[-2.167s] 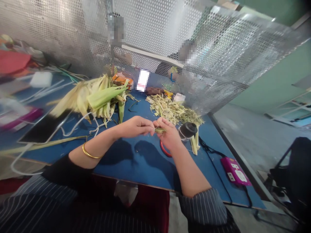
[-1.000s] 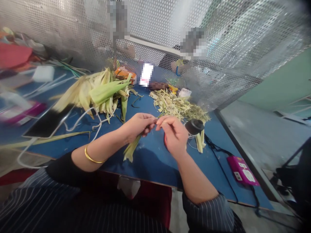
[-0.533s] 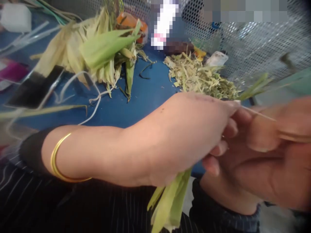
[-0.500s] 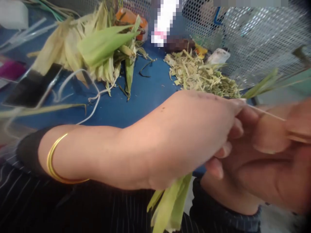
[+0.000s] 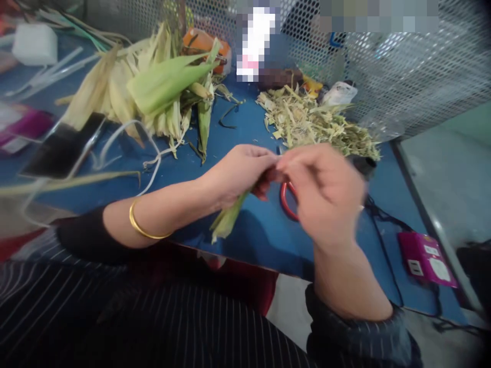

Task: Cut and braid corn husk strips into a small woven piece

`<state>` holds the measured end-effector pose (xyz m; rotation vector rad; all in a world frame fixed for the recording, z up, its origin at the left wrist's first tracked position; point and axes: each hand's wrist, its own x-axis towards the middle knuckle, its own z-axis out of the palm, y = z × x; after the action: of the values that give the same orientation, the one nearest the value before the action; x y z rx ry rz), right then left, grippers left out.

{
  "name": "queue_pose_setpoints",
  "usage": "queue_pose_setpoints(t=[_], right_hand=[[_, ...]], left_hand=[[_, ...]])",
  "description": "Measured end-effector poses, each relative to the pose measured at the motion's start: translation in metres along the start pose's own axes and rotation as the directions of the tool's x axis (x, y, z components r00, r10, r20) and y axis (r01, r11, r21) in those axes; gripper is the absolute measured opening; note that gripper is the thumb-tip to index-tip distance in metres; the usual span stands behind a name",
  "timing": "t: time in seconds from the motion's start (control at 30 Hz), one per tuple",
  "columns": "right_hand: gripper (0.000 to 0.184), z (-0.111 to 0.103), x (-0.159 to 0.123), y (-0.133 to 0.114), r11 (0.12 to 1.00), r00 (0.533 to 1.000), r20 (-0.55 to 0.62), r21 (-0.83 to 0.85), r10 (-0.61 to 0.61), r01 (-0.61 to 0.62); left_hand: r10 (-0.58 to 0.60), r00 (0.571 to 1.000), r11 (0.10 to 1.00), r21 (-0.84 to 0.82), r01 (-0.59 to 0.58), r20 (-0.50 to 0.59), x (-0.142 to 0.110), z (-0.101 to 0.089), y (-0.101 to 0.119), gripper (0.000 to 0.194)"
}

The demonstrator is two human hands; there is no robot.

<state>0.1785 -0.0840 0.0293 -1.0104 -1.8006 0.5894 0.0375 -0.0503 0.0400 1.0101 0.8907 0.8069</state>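
Observation:
My left hand [image 5: 243, 171], with a gold bangle on its wrist, is closed round a green corn husk [image 5: 229, 220] whose loose end hangs below the palm. Close against its fingertips is my right hand [image 5: 328, 191], fingers pinched together and a little blurred. What the right fingers hold is too small to make out. Both hands are above the blue table [image 5: 245, 245]. Partly hidden under the right hand lies a red loop handle [image 5: 287, 202], which looks like scissors.
Corn husks [image 5: 153, 87] are heaped at the back left, beside a white cord [image 5: 155, 168]. Shredded husk [image 5: 310, 122] lies at the back right before a perforated metal panel [image 5: 383, 61]. A magenta box [image 5: 427, 258] and black cables [image 5: 387, 255] are at the right.
Both hands have come back from the far right, where a thin strand stretched between them, to the middle of the table. Their fingertips are now together. The view shifted slightly.

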Motion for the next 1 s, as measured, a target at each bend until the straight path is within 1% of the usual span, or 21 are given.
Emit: queue_pose_setpoints(t=[0.07, 0.1, 0.17, 0.27, 0.37, 0.5, 0.6, 0.67, 0.73, 0.8, 0.87, 0.93, 1.0], right_hand=[[0.013, 0.009, 0.008, 0.015, 0.998, 0.999, 0.044, -0.050, 0.032, -0.029], [0.014, 0.012, 0.010, 0.023, 0.998, 0.996, 0.071, -0.044, 0.048, -0.045], [0.015, 0.015, 0.014, 0.034, 0.996, 0.991, 0.106, -0.018, 0.086, -0.085], [0.016, 0.014, 0.016, 0.042, 0.994, 0.987, 0.118, 0.020, 0.109, -0.112], [0.015, 0.015, 0.018, 0.047, 0.992, 0.982, 0.149, 0.038, 0.117, -0.124], [0.015, 0.019, 0.019, 0.055, 0.973, 0.978, 0.120, 0.137, 0.172, -0.188], [0.015, 0.020, 0.019, 0.059, 0.969, 0.974, 0.133, 0.147, 0.181, -0.200], [0.015, 0.018, 0.019, 0.061, 0.975, 0.972, 0.141, 0.100, 0.186, -0.200], [0.015, 0.014, 0.020, 0.061, 0.985, 0.976, 0.130, -0.011, 0.173, -0.173], [0.016, 0.008, 0.022, 0.061, 0.983, 0.979, 0.147, -0.139, 0.141, -0.121], [0.017, 0.002, 0.025, 0.060, 0.975, 0.973, 0.191, -0.204, 0.131, -0.091], [0.015, -0.002, 0.028, 0.059, 0.974, 0.957, 0.236, -0.186, 0.169, -0.126], [0.015, -0.006, 0.030, 0.060, 0.968, 0.933, 0.260, -0.093, 0.250, -0.233]], left_hand=[[0.031, 0.998, 0.992, 0.124, -0.024, -0.051, 0.018, -0.014, -0.020, 0.030], [0.046, 0.997, 0.981, 0.192, -0.034, -0.059, 0.025, -0.019, -0.026, 0.029], [0.063, 0.997, 0.950, 0.308, -0.046, -0.045, 0.034, -0.026, -0.034, 0.026], [0.056, 0.998, 0.909, 0.414, -0.047, -0.011, 0.040, -0.031, -0.038, 0.025], [0.064, 0.998, 0.882, 0.468, -0.053, -0.006, 0.043, -0.034, -0.042, 0.022], [0.053, 0.998, 0.884, 0.468, -0.029, -0.038, 0.046, -0.036, -0.045, 0.020], [0.027, 0.999, 0.886, 0.464, -0.012, -0.026, 0.045, -0.036, -0.044, 0.021], [-0.004, 1.000, 0.883, 0.470, 0.001, 0.005, 0.045, -0.037, -0.043, 0.019], [-0.020, 0.998, 0.858, 0.514, -0.009, 0.052, 0.043, -0.039, -0.041, 0.016], [-0.034, 0.991, 0.814, 0.579, -0.046, 0.127, 0.041, -0.040, -0.039, 0.016], [-0.062, 0.970, 0.782, 0.615, -0.100, 0.237, 0.038, -0.042, -0.036, 0.016], [-0.093, 0.934, 0.785, 0.602, -0.145, 0.345, 0.033, -0.042, -0.031, 0.018], [-0.112, 0.903, 0.812, 0.562, -0.157, 0.415, 0.029, -0.042, -0.025, 0.019]])
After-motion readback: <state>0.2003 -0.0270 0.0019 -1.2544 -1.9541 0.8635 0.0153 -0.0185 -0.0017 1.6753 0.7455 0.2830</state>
